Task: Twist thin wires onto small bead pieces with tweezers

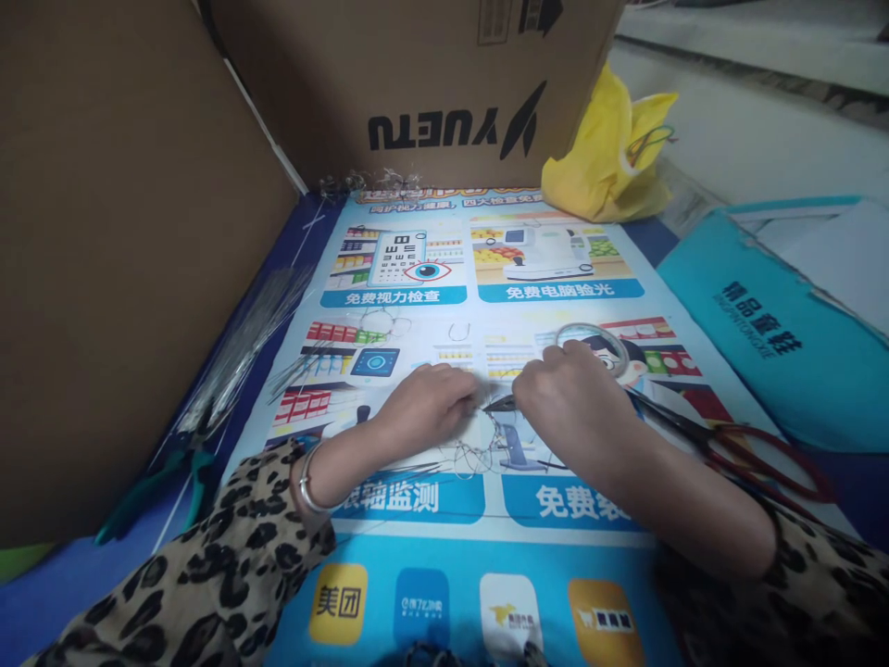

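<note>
My left hand (pixel 434 403) is closed in a pinch over the printed poster (pixel 444 528), its fingertips on thin wire. Just below those fingertips hangs a loop of bent thin wire (pixel 479 449). Close on the right, my right hand (pixel 573 398) is closed too, and a dark pointed tool tip (pixel 501 405) juts out of it toward the wire; the tool's body is hidden in the hand. Behind my right hand lies a ring-shaped roll of tape (pixel 590 333). Red-handled scissors (pixel 764 459) rest beside my right forearm.
Green-handled pliers (pixel 194 463) and a bundle of straight wires (pixel 250 343) lie at the left. Cardboard (pixel 417 65) walls off the back and left. A yellow bag (pixel 597 157) stands back right, near a teal shoe box (pixel 770 324). Bent wire pieces (pixel 379 324) lie on the poster.
</note>
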`<state>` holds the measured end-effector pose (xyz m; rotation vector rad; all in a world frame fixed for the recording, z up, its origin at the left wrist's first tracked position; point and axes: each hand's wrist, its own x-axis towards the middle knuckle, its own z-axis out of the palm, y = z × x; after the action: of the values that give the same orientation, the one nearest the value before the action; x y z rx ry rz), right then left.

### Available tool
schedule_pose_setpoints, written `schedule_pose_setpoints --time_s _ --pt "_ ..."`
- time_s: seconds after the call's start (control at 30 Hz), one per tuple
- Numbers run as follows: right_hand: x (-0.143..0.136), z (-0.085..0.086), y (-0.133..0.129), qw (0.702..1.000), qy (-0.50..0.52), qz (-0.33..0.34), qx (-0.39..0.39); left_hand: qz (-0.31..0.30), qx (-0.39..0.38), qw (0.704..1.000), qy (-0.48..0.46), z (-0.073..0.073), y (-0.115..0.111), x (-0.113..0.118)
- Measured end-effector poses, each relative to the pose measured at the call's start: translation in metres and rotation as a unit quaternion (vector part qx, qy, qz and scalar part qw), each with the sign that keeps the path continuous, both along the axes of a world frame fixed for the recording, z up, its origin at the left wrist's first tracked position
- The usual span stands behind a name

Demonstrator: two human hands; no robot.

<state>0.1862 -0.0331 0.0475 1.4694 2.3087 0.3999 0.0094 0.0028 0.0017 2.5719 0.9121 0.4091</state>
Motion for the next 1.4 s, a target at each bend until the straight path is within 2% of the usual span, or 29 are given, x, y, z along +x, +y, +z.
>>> schedule_pose_setpoints --time_s 0.13,0.47,0.77,1.03,1.4 --pt "0.0 0.0 -0.001 1.0 0.006 0.005 0.002 0.01 -0.012 1.0 -0.01 -0.001 0.0 0.001" --pt "0.003 -0.004 -0.002 1.0 0.012 0.021 0.019 -0.008 0.024 1.0 -0.011 -0.004 0.0 0.001" --pt "0.008 0.003 -0.001 0.999 0.03 0.01 -0.004 -0.008 0.032 0.999 -0.009 -0.009 0.001 0.001" --pt "-0.008 0.006 0.001 1.0 0.0 -0.006 -0.021 -0.013 0.044 0.999 0.002 -0.006 0.0 0.002" --pt "-0.004 0.013 0.005 0.997 -0.04 0.031 -0.055 -0.041 0.09 0.995 0.006 -0.011 0.0 0.001"
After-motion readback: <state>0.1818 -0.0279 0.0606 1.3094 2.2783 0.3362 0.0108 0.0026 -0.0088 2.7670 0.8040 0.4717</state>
